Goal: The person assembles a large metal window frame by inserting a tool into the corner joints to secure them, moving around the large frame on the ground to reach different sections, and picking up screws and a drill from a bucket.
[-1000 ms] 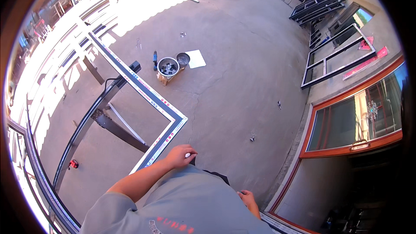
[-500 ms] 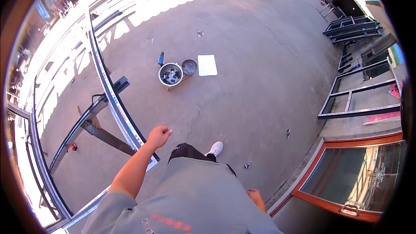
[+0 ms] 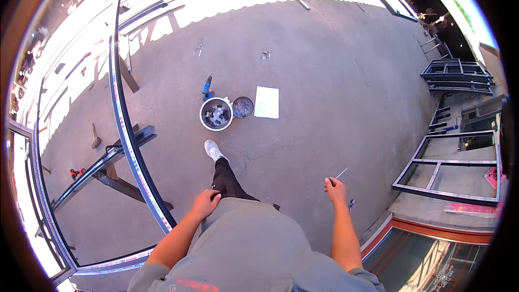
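Note:
My right hand (image 3: pixel 336 190) is closed around a thin, light-coloured rod (image 3: pixel 341 173) that sticks out up and to the right; its grip end is hidden in the fingers. Near my left thigh hangs my left hand (image 3: pixel 204 204), empty, with its fingers loosely bent and the thumb apart. On the floor ahead stand a round pot (image 3: pixel 201 113) of dark and pale small parts and a smaller bowl (image 3: pixel 252 107) of small hardware. Behind the pot lies a blue cordless drill (image 3: pixel 208 87). A white sheet of paper (image 3: pixel 267 103) is flat beside the bowl.
On my left, a long metal frame (image 3: pixel 120 97) rests on supports, with a mallet (image 3: pixel 95 136) and a red power tool (image 3: pixel 77 173) beyond it. Dark window frames (image 3: pixel 457 75) are stacked on the right. A wood-framed glass panel (image 3: pixel 421 254) lies at the lower right.
My right hand has risen into fuller view with the rod showing. My left hand has dropped back toward my thigh. My body has moved forward, and the other foot is now in front.

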Action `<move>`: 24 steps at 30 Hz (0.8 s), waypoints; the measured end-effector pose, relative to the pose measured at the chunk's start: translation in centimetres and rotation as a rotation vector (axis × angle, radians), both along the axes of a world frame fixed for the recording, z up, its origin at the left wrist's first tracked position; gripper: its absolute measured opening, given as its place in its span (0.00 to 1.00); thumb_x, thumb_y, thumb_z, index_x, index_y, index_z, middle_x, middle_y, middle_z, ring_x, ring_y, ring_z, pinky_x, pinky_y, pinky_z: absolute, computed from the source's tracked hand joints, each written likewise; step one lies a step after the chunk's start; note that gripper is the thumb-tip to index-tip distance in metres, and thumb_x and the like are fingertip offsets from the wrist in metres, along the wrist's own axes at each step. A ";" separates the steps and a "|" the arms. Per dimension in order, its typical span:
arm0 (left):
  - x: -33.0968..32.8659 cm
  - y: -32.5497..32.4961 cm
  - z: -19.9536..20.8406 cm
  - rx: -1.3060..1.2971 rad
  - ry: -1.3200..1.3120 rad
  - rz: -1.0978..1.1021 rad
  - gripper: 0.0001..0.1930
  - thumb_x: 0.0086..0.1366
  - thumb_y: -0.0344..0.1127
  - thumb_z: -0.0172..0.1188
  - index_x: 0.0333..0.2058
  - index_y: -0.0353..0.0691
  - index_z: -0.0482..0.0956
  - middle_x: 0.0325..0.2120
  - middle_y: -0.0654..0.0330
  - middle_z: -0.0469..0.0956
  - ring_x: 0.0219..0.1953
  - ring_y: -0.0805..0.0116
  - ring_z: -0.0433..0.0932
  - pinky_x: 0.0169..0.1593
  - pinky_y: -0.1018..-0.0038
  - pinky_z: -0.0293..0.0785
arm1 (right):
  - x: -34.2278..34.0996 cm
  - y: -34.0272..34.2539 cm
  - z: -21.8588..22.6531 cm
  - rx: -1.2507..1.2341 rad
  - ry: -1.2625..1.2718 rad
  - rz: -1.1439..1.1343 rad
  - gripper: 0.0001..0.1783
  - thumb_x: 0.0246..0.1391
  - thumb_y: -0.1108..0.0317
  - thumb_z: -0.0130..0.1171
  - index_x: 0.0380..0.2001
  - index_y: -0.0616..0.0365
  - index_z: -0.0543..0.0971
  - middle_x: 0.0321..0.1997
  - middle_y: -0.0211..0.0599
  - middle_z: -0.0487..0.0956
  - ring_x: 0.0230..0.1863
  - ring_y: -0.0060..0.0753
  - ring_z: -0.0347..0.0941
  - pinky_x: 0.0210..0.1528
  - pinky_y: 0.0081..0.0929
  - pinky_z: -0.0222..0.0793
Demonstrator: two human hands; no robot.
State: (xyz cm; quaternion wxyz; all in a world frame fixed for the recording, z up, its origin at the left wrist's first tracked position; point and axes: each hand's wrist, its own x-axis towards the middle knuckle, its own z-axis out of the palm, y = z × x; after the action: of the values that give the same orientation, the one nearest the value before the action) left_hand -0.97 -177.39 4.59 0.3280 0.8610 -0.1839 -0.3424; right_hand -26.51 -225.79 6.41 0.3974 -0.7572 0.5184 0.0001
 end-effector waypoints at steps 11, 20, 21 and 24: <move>23.8 -5.0 -7.6 0.058 0.060 0.117 0.13 0.65 0.43 0.60 0.40 0.40 0.82 0.32 0.55 0.80 0.40 0.53 0.80 0.46 0.60 0.76 | 38.0 11.8 -7.5 -0.016 0.027 0.905 0.17 0.54 0.57 0.64 0.47 0.47 0.83 0.43 0.42 0.84 0.44 0.49 0.81 0.47 0.40 0.77; 25.0 -7.7 -18.5 0.306 0.230 0.308 0.23 0.62 0.47 0.63 0.52 0.40 0.79 0.55 0.50 0.74 0.58 0.49 0.70 0.62 0.59 0.68 | 60.4 15.3 -35.4 -0.064 0.130 1.238 0.14 0.53 0.61 0.64 0.44 0.48 0.82 0.35 0.41 0.83 0.37 0.48 0.81 0.40 0.43 0.77; 25.1 -8.1 -19.4 0.309 0.243 0.314 0.24 0.62 0.46 0.63 0.53 0.39 0.78 0.56 0.49 0.73 0.58 0.48 0.70 0.62 0.59 0.67 | 61.5 15.8 -38.5 -0.082 0.152 1.252 0.14 0.53 0.61 0.64 0.43 0.48 0.82 0.34 0.40 0.82 0.37 0.48 0.81 0.40 0.44 0.77; 24.4 -8.8 -21.7 0.324 0.276 0.318 0.25 0.62 0.45 0.64 0.54 0.37 0.77 0.57 0.47 0.71 0.60 0.46 0.68 0.64 0.58 0.65 | 64.2 16.8 -45.7 -0.085 0.180 1.269 0.14 0.53 0.64 0.60 0.44 0.49 0.82 0.34 0.41 0.82 0.38 0.47 0.81 0.41 0.44 0.76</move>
State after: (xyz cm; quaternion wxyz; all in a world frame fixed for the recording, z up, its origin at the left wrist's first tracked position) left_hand 23.48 -186.14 -17.13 0.2576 0.8655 0.0573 -0.4258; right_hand 37.68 -209.01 -39.27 0.2448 -0.9288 0.0002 0.2782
